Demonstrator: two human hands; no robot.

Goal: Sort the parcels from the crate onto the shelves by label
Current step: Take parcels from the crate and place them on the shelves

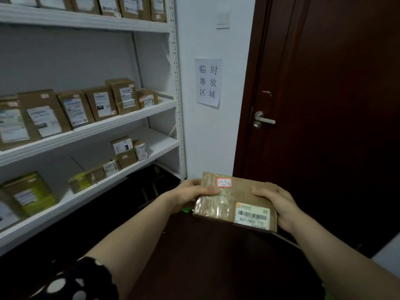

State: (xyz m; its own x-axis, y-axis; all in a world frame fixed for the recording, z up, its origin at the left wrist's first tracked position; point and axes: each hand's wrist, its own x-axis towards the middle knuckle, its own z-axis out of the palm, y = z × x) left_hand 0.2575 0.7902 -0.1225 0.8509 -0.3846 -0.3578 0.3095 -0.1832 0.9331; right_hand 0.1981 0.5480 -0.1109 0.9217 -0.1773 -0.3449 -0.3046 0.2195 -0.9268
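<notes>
I hold a flat brown cardboard parcel in front of me with both hands, its top face up. It carries a small red-edged sticker near its far edge and a white barcode label reading 507-P802 near its right corner. My left hand grips the parcel's left side, thumb on top. My right hand grips its right side, thumb on top. The white shelf unit stands to the left, with several labelled brown parcels standing upright on its boards. The crate is out of view.
A dark brown door with a metal handle is straight ahead on the right. A paper sign hangs on the white wall between shelf and door. The floor below is dark. The right ends of the middle and lower boards are bare.
</notes>
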